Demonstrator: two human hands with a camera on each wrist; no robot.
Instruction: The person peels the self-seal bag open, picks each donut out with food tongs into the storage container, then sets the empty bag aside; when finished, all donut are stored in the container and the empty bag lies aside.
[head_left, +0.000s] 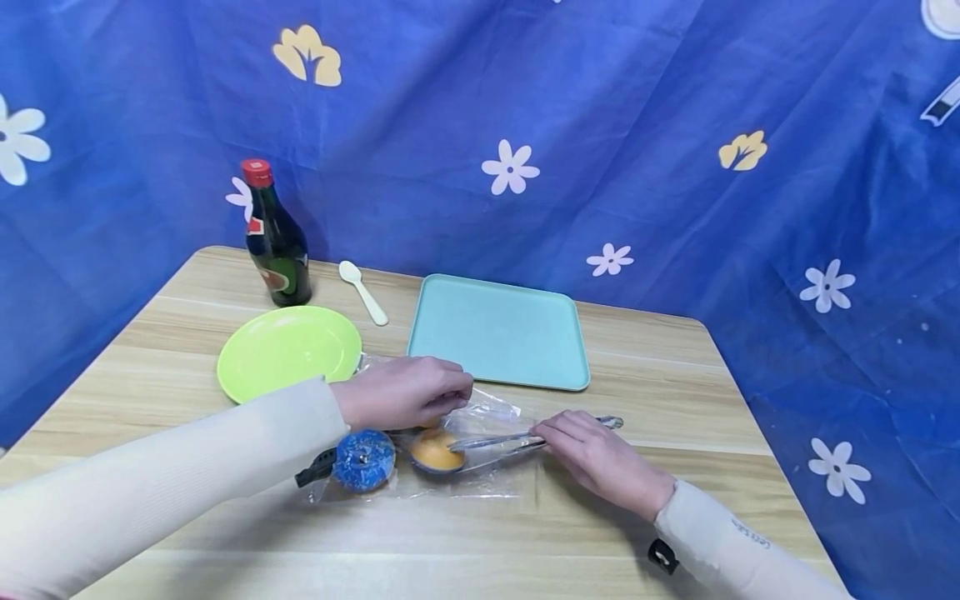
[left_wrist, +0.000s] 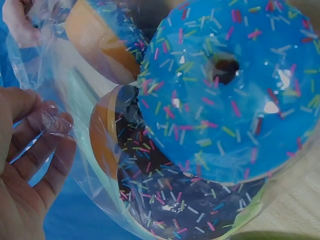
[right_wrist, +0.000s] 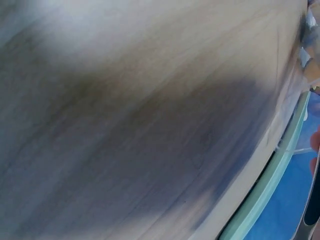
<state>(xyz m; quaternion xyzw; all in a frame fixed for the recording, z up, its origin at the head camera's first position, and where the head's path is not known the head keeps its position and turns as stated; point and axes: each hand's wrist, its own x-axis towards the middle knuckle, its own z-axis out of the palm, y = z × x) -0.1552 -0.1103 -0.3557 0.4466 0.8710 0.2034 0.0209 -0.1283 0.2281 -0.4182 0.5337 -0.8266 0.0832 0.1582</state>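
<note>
Doughnuts [left_wrist: 200, 105] are sprinkled, iced blue or dark; left hand [head_left: 405, 392] pinches their bag [head_left: 483, 483], right hand [head_left: 592, 454] grips tongs [head_left: 495, 440].

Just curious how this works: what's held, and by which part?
The left hand pinches the clear bag by its film; the right hand holds the metal tongs toward the end opposite their tips.

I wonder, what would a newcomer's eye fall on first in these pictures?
Most likely the sprinkle-covered blue donut, filling much of the left wrist view inside a clear bag that the left hand holds. Next might come the silvery tongs in the right hand, reaching an orange-sided donut low in the head view. The dark bottle, upright behind the green plate at the back left, would probably follow.
</note>
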